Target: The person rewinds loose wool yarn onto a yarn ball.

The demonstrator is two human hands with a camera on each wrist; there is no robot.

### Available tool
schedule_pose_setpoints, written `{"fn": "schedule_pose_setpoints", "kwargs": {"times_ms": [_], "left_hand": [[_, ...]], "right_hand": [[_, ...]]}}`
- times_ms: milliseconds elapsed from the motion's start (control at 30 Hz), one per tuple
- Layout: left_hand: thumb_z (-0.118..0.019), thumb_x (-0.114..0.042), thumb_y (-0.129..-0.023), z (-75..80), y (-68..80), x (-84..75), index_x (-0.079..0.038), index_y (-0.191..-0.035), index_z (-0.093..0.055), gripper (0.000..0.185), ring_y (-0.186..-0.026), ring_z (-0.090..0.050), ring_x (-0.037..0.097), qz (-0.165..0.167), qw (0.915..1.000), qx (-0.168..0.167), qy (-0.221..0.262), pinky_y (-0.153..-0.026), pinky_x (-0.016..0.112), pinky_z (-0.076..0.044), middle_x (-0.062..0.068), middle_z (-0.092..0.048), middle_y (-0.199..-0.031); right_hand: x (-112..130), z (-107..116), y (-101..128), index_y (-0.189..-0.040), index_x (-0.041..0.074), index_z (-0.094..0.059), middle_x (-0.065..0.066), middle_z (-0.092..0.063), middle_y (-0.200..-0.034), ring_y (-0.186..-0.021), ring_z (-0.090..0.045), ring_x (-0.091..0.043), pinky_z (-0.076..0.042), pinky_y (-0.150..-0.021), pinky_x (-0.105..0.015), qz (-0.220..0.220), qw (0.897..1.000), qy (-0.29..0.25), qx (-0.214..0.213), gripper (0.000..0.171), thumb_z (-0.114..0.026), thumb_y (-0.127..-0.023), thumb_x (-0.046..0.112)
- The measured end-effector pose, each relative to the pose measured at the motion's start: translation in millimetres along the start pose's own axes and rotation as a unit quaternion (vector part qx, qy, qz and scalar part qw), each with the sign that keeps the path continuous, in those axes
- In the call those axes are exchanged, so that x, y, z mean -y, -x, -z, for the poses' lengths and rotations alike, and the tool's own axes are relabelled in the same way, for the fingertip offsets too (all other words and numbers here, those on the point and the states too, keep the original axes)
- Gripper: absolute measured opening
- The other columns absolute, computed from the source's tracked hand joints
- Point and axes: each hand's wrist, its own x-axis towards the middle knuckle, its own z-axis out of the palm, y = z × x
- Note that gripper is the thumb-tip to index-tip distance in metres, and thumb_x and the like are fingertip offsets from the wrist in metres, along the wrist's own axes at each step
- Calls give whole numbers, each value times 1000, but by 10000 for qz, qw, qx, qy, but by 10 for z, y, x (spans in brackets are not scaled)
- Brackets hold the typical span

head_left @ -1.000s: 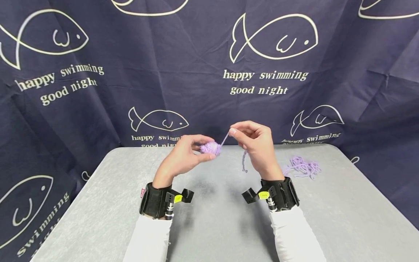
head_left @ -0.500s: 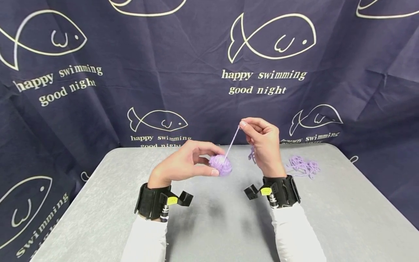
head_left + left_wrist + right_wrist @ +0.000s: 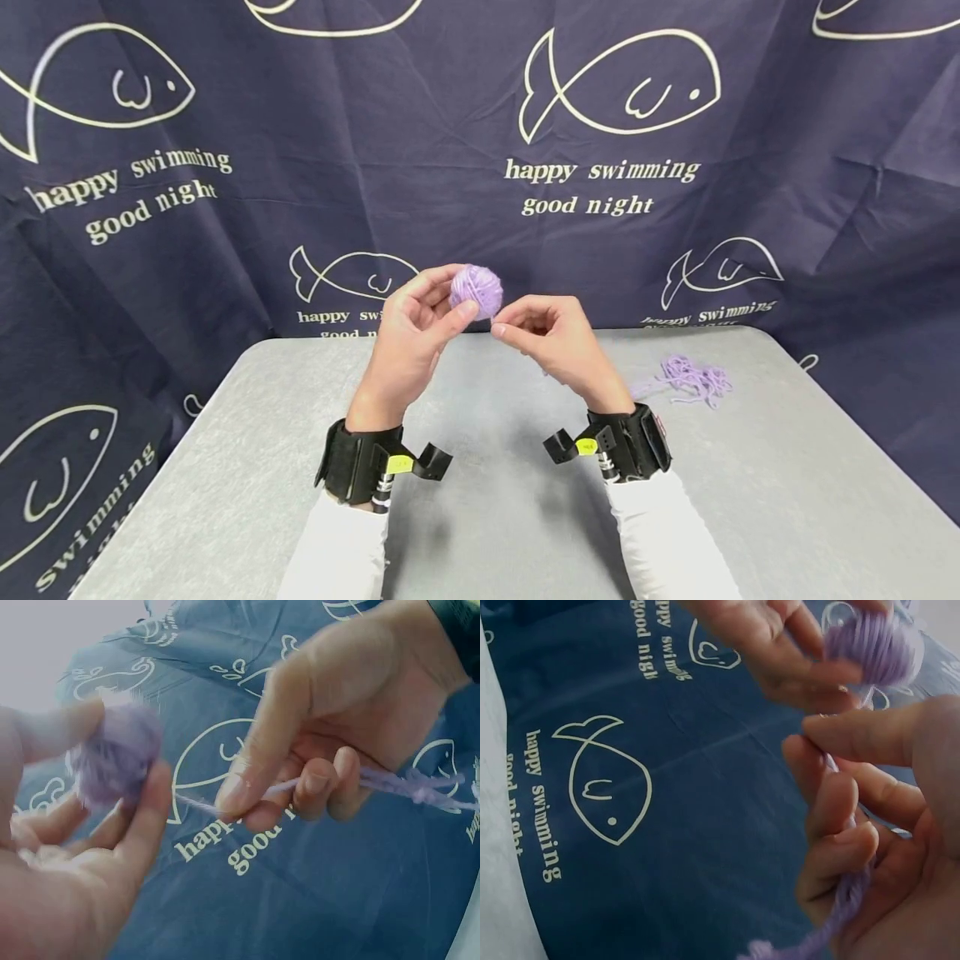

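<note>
left hand [image 3: 405,337] — thumb and fingers pinching a round lilac yarn ball [image 3: 477,292], held up off the pale grey table [image 3: 225,467]; right hand [image 3: 562,346] just beside it, thumb and forefinger pinching a thin lilac yarn strand [image 3: 198,805] leading toward the ball — loose lilac yarn heap [image 3: 693,381] on the table, right side; navy fish-printed cloth [image 3: 450,167] behind

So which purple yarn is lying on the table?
The loose tangle, right of the right hand; the wound ball is held up in the left hand.
</note>
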Motion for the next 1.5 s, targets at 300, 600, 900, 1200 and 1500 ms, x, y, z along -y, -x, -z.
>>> {"fn": "schedule_pose_setpoints", "kwargs": {"times_ms": [300,600,900,1200,1500], "left_hand": [[-67,10,-92,-8,-35,59,9,-129,-56,39,-94,-67,18,26,9835,-1233,-1321,-82,28,-60,15,-63,-114],[-78,-3,-86,95,-12,76,2,-121,-67,37,-91,-70,26,468,9187,-729,-3853,-70,24,-56,16,-70,-111],[-81,-12,-86,174,23,13,-5,-118,-71,35,-89,-69,21,1437,8928,961,-4161,-76,35,-56,6,-71,-106],[-80,-7,-87,211,55,-26,-6,-116,-71,30,-89,-67,19,1356,8967,2835,-3117,-79,36,-60,1,-70,-102],[-67,6,-92,137,63,-106,9,-130,-59,39,-101,-67,21,754,9703,2038,-1064,-87,33,-57,9,-69,-113]], "right_hand": [[58,-86,8,-93,3,-76,-5,-67,-72,-56,-48,-11,-35,-48,-23,112,9996,125,246,6,-77,-88,5],[75,-47,10,-93,2,-76,-3,-64,-70,-56,-48,-13,-37,-47,-24,373,9967,-340,-633,7,-78,-88,5],[69,-3,-16,-89,4,-76,-2,-71,-74,-51,-45,-10,-32,-46,-19,361,9654,-1854,-1796,11,-72,-87,-7],[63,79,-17,-86,8,-77,-2,-72,-74,-49,-45,-9,-28,-44,-18,348,9431,-2250,-2425,19,-69,-89,-9],[4,55,-29,-95,-3,-75,3,-69,-74,-56,-50,-7,-37,-46,-17,-86,9723,-1232,-1982,8,-77,-88,1]]}}
